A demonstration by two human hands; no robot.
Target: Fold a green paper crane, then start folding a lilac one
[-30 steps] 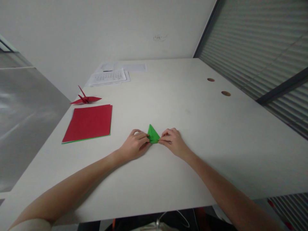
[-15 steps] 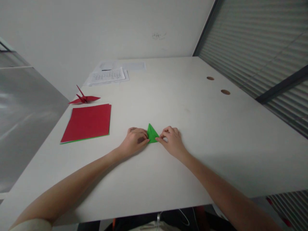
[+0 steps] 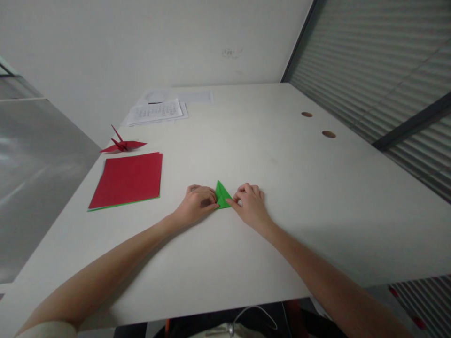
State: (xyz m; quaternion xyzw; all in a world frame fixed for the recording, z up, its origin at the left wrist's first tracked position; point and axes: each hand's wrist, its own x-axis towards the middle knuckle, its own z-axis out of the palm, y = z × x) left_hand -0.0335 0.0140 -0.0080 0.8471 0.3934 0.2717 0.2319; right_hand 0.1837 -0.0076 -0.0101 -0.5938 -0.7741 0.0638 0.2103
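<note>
A small piece of green origami paper [image 3: 222, 196], folded to a triangle with its tip pointing away from me, lies on the white table between my hands. My left hand [image 3: 198, 201] pinches its left edge, thumb at the lower left corner and fingers curled. On the other side, my right hand [image 3: 249, 202] grips the right corner, its thumb lying over the paper's face. Creases show on the green surface; the corners under my fingers are partly hidden.
To the left lies a stack of square paper [image 3: 128, 180], red on top with a green edge beneath. Behind it sits a folded red paper crane [image 3: 123, 144]. Written sheets [image 3: 157, 111] lie farther back. Two round holes [image 3: 329, 134] pierce the table at right, near window blinds.
My right thumb has slid slightly left over the green paper. My left hand stays almost where it was, and the view has shifted a little.
</note>
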